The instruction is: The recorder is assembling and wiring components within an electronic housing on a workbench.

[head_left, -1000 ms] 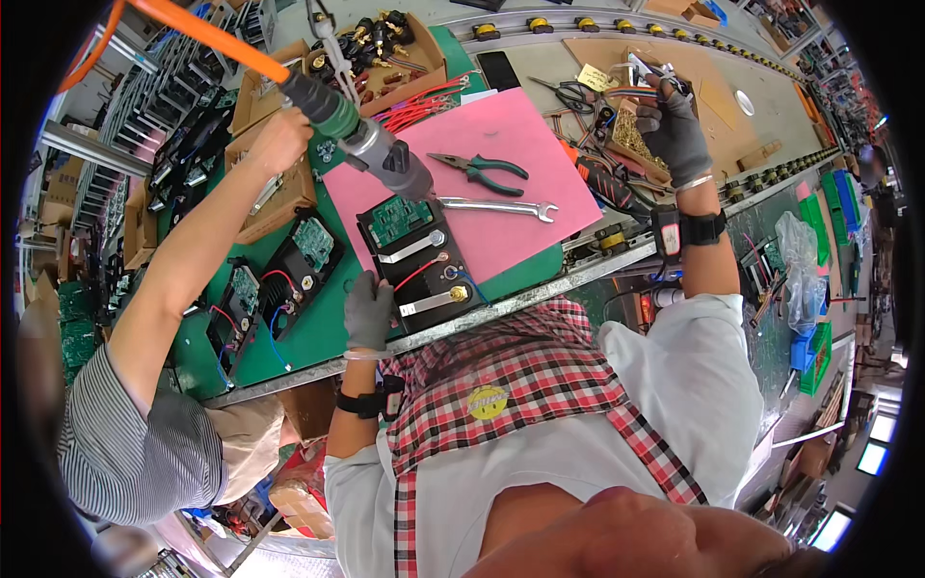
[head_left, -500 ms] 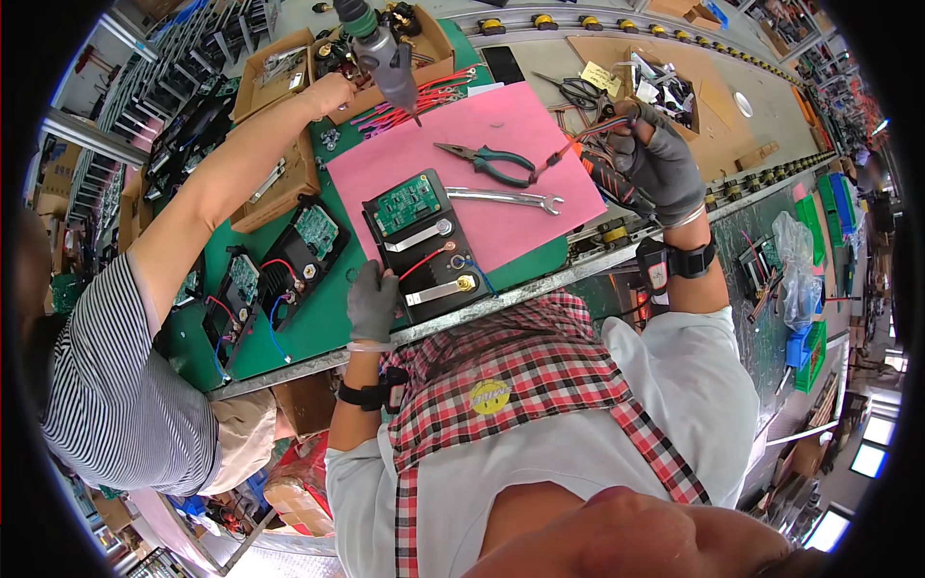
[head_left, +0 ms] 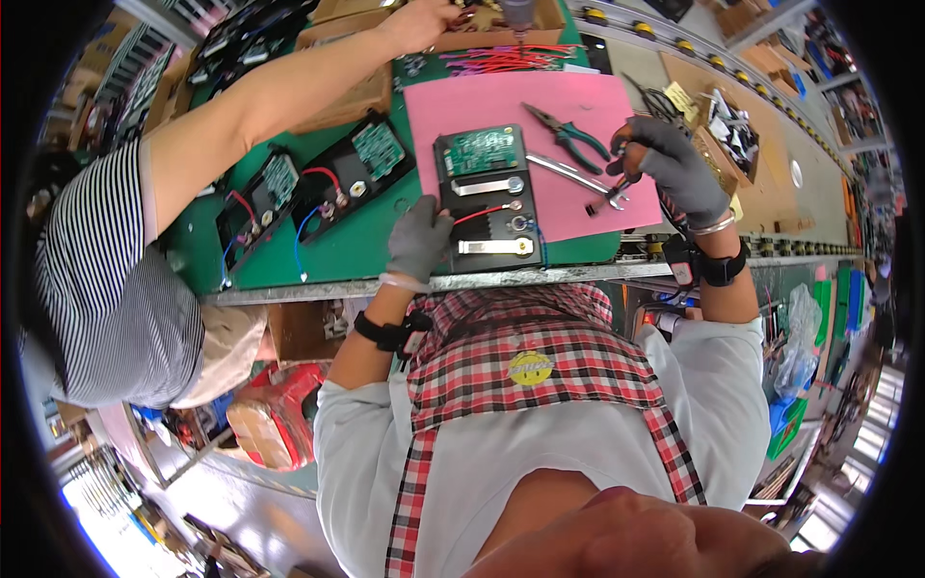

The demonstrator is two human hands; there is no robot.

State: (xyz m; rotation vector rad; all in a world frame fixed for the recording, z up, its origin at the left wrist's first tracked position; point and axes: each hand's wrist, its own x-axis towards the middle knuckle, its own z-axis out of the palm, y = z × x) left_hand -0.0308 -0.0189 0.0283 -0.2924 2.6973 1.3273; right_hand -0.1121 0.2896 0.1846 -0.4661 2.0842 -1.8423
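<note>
A black base plate (head_left: 487, 229) lies on the pink sheet. It carries a green circuit board (head_left: 482, 152), two silver metal strips (head_left: 488, 186), a red wire (head_left: 485, 212) and a blue wire (head_left: 541, 246). My left hand (head_left: 421, 239), in a grey glove, has its fingers curled against the plate's left edge, by the red wire's end. My right hand (head_left: 679, 173), also gloved, is closed above the sheet's right edge. From its fingers hangs a short dark and reddish piece (head_left: 607, 200), maybe a cable end. Nearby lie green-handled pliers (head_left: 570, 140) and a silver wrench (head_left: 576, 177).
Two similar black assemblies (head_left: 352, 183) lie left on the green mat (head_left: 385, 260). A co-worker's bare arm (head_left: 279, 101) reaches over them toward a cardboard box (head_left: 544, 19). A power driver (head_left: 518, 13) hangs above red wires (head_left: 511, 61). Scissors (head_left: 660, 101) lie right, by a parts box (head_left: 718, 135).
The view has shifted, so the bench sits farther right and higher. My right hand has come down nearer the wrench with the dangling piece. My left hand stays at the plate's edge.
</note>
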